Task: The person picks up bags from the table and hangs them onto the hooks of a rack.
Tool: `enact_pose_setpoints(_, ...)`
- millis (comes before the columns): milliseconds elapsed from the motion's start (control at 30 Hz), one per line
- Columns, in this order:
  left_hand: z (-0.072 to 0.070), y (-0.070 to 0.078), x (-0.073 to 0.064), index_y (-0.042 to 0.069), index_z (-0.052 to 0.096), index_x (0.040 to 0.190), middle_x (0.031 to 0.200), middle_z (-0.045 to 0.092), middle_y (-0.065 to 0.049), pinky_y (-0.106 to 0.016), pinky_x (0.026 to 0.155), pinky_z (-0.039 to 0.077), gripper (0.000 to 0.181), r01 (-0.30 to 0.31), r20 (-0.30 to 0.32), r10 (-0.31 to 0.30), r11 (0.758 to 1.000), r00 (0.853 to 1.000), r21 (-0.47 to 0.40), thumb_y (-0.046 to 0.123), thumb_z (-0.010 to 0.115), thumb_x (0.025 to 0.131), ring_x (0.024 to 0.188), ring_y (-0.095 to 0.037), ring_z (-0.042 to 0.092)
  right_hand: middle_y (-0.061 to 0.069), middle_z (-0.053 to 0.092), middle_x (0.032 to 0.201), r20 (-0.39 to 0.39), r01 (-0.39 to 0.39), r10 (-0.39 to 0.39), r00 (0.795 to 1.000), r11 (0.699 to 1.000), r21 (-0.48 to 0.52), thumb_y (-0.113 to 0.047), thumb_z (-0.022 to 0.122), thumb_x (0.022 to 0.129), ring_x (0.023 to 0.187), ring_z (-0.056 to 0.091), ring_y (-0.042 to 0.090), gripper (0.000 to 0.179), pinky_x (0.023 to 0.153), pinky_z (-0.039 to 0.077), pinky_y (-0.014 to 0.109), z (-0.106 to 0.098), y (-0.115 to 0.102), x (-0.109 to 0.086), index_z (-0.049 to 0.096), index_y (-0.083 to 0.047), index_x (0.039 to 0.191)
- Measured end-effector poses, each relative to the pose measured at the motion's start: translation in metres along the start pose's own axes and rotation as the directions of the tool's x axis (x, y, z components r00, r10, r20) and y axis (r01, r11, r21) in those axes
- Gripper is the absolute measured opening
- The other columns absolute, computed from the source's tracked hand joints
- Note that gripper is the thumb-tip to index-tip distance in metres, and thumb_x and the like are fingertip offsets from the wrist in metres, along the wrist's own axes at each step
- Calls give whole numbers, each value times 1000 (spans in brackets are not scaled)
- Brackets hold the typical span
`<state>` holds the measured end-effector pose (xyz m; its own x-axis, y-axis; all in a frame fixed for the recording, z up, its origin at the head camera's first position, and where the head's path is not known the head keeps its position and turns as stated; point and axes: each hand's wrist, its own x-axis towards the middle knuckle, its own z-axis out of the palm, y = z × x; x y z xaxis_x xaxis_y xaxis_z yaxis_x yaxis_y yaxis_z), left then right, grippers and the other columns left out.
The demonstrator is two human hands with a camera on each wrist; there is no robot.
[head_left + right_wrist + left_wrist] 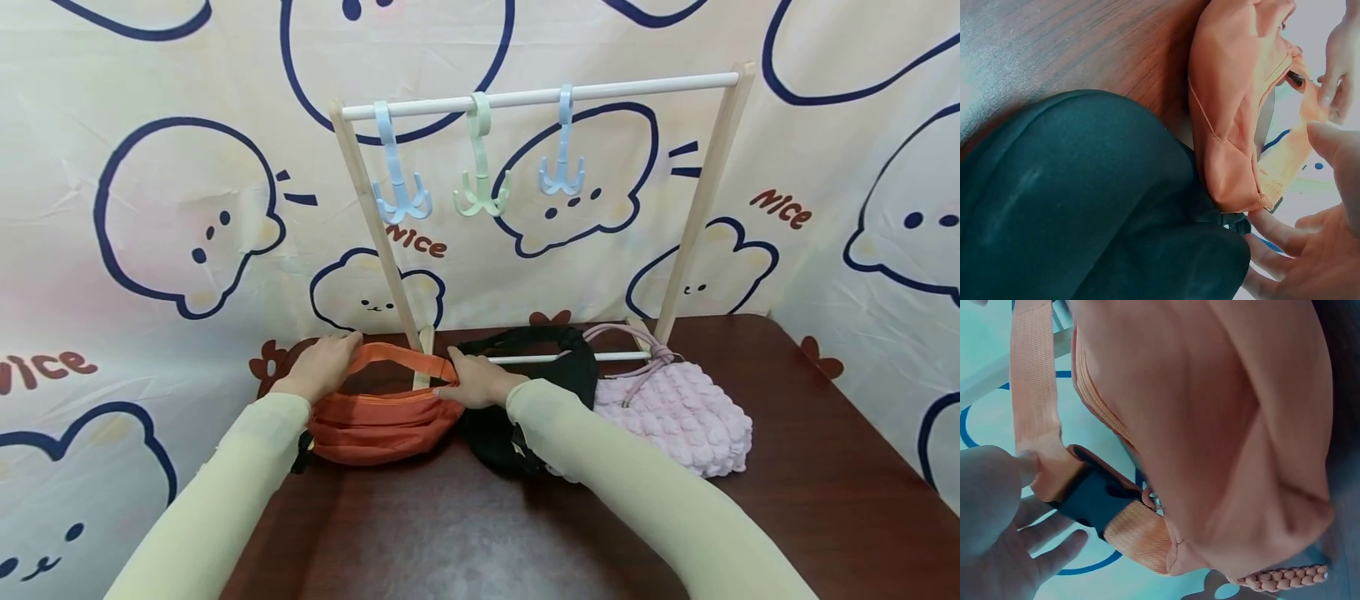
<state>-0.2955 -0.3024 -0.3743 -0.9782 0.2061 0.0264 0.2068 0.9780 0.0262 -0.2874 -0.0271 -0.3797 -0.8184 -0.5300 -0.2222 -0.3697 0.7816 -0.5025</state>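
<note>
An orange waist bag [382, 425] sits at the left of the table, its strap [405, 357] raised in a loop above the zipped body. My left hand [318, 367] pinches the strap at the left end, beside a black buckle [1094, 490]. At the other end my right hand [483, 382] holds the strap between thumb and fingers, its fingertips right at the bag's corner in the right wrist view. Directly right of it, a black bag [1097, 187] lies partly under my right wrist. A pink quilted bag [675, 417] with a drawstring rests farther right.
Behind the bags stands a wooden rack with a white top rail [637, 86]. Two blue hooks and a green multi-prong hook [480, 167] hang from the rail. A low white bar [525, 359] runs behind the black bag. Patterned cloth [210, 375] surrounds the dark table [465, 533].
</note>
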Motion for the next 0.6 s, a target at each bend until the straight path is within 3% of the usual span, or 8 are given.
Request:
enact_pose_setpoints(133, -5, 4, -4, 9, 57, 106, 84, 64, -8, -42, 70, 47, 7, -17, -60, 19, 999, 998, 29, 15, 54, 104, 78, -27, 57, 15, 61, 134, -34, 21, -21, 999, 1000, -2, -44, 58, 101, 107, 63, 21, 77, 96, 49, 36, 0, 0, 1, 24, -8, 160)
enact_pose_setpoints(267, -10, 8, -9, 8, 59, 109, 91, 65, -11, -45, 74, 51, 11, -48, -112, 55, 997, 992, 58, 16, 54, 104, 80, -28, 58, 8, 62, 105, -52, 15, -15, 999, 1000, -2, -43, 59, 100, 81, 57, 18, 70, 78, 45, 31, 2, 0, 3, 31, -11, 156)
enact_pose_setpoints(500, -17, 15, -15, 8, 59, 108, 85, 62, -8, -42, 71, 48, 8, -140, -169, 154, 986, 973, 94, 15, 56, 104, 77, -27, 56, 7, 66, 110, -124, 18, -16, 992, 1000, 11, -35, 60, 101, 83, 58, 16, 51, 82, 49, 33, 2, -1, 2, 49, -8, 144)
enact_pose_setpoints(600, -19, 18, -16, 9, 59, 106, 84, 60, -7, -40, 69, 46, 8, -151, -180, 166, 984, 970, 98, 15, 56, 104, 76, -26, 54, 5, 67, 104, -165, 21, -22, 986, 1000, -9, -32, 61, 102, 77, 57, 15, 39, 74, 48, 31, 3, -1, 3, 59, -9, 133)
